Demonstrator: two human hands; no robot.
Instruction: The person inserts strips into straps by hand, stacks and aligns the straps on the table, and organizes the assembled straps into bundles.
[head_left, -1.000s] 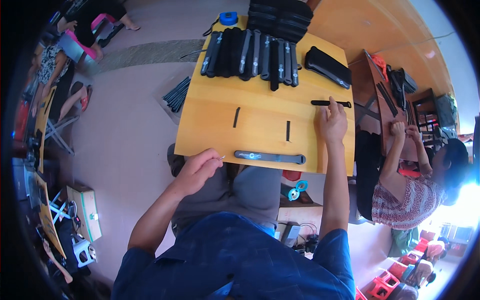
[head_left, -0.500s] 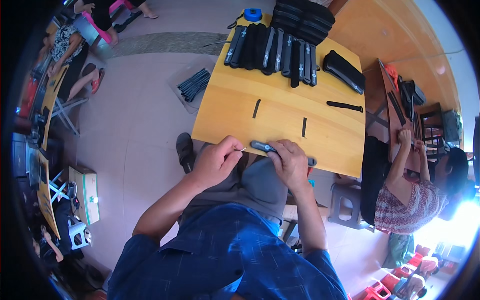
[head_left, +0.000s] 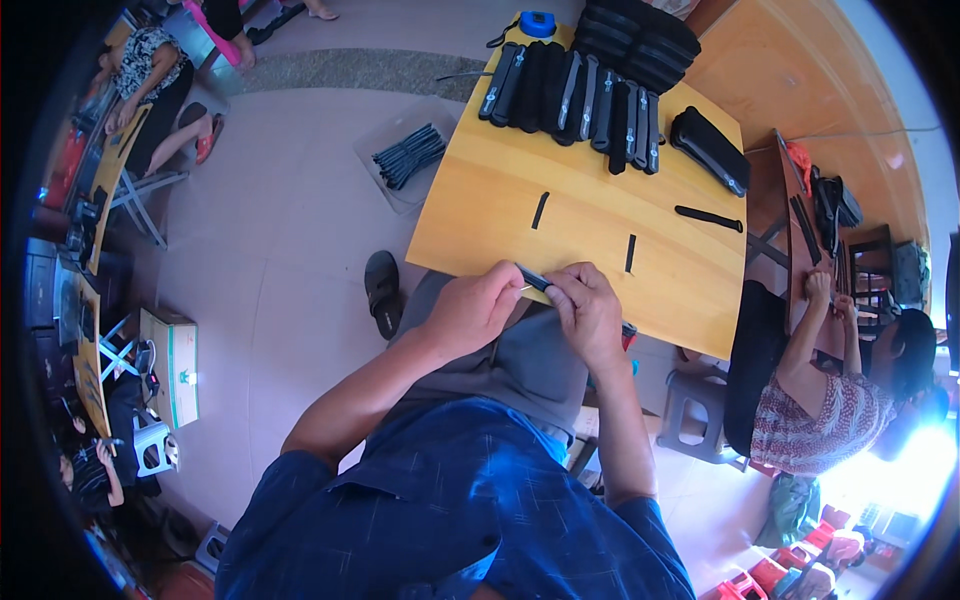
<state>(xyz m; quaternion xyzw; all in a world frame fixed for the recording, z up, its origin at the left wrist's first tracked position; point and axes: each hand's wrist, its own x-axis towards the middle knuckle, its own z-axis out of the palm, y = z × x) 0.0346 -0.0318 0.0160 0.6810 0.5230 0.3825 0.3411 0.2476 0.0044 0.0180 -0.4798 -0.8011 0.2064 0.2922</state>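
Note:
At the near edge of the wooden table (head_left: 480, 215), my right hand (head_left: 590, 312) grips a dark folded strap (head_left: 533, 279) with thumb and fingers. Part of the strap lies hidden under the fingers, and an end shows past the hand's right side. My left hand (head_left: 472, 310) meets the strap's left end, its fingers pinched on a thin pale sliver (head_left: 527, 288) whose kind I cannot make out. Two short black strips, a left one (head_left: 540, 211) and a right one (head_left: 630, 254), lie on the tabletop just beyond my hands.
A row of black and grey straps (head_left: 575, 100) lies at the far side, before a black stack (head_left: 637, 42) and a blue tape measure (head_left: 537, 24). A black bundle (head_left: 708, 150) and a looped strap (head_left: 708, 218) lie right. A clear bin (head_left: 400, 205) holds dark cords. A co-worker (head_left: 820, 410) sits right.
My left hand has moved right and come up to the strap's end. The strap has tilted between both hands. The whole view has shifted slightly.

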